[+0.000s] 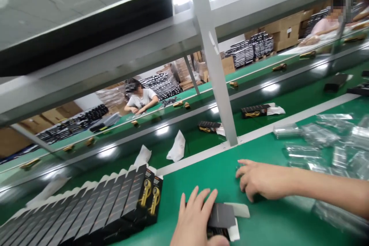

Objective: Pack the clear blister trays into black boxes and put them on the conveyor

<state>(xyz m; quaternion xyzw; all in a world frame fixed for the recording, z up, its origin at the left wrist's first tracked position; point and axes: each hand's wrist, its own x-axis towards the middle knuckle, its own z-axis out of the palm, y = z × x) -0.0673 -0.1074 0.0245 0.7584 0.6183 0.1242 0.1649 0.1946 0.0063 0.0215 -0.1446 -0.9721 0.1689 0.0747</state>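
Observation:
On the green work surface, near the bottom centre, lies a black box (221,215) with its white end flaps open to the right. My left hand (196,219) rests on the left part of this box, fingers spread. To the right and a bit farther off, my right hand (256,180) is over the green surface with its fingers apart and slightly curled, touching no box. Clear plastic trays (319,134) are piled beyond and beside my right forearm. A long row of black boxes (115,200) with a golden device printed on them stands at the left.
Beyond a metal edge, a green conveyor (259,134) carries black boxes (255,110), white pouches (177,147) and golden devices (279,67). A white post (216,65) rises at the edge. Two people (141,98) sit across the line.

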